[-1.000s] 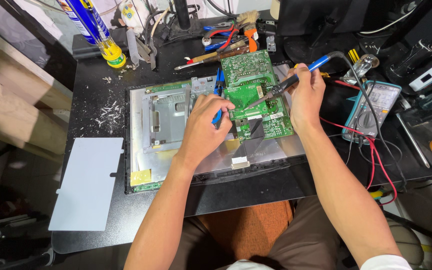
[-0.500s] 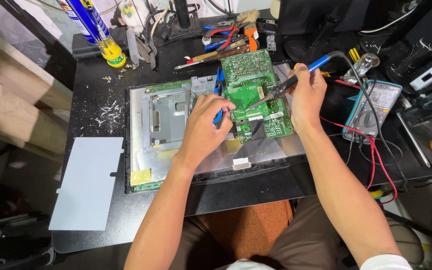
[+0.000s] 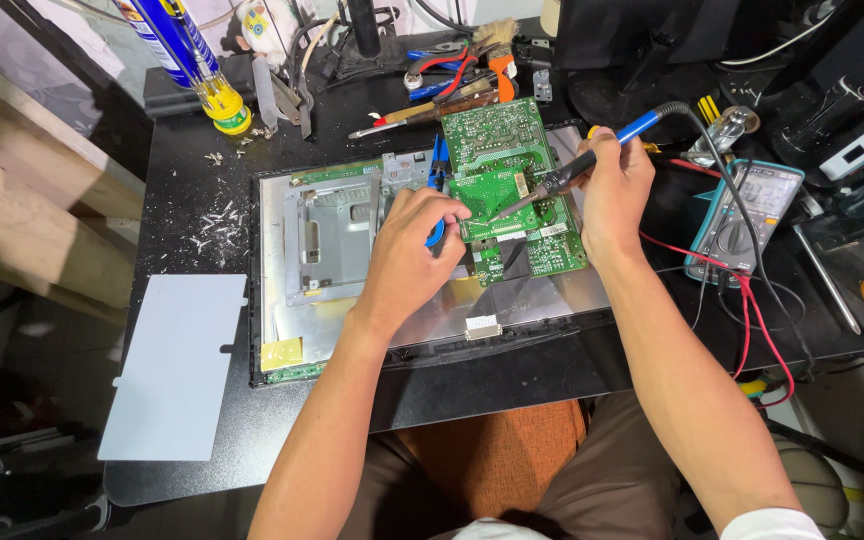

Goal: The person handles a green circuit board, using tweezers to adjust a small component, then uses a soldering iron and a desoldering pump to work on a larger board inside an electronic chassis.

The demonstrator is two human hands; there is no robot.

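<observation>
Two hands over one green circuit board (image 3: 512, 190), which sits tilted on the back of an opened flat screen panel (image 3: 352, 300) on the black table (image 3: 202, 200). The right hand (image 3: 617, 190) is wrapped around a blue-handled soldering iron (image 3: 577, 170), its tip angled down and left onto the middle of the board. The left hand (image 3: 407, 255) rests just left of the board, fingers curled around a blue-handled tool (image 3: 437, 225), whose working end I cannot make out. Right of the board lies a multimeter (image 3: 742, 220) with red leads (image 3: 742, 300) trailing toward the table edge. Behind the board sits a clutter of hand tools (image 3: 452, 75), and a blue spray can (image 3: 177, 50) stands at the far left. A pale grey sheet (image 3: 172, 370) lies flat near the left table edge.
</observation>
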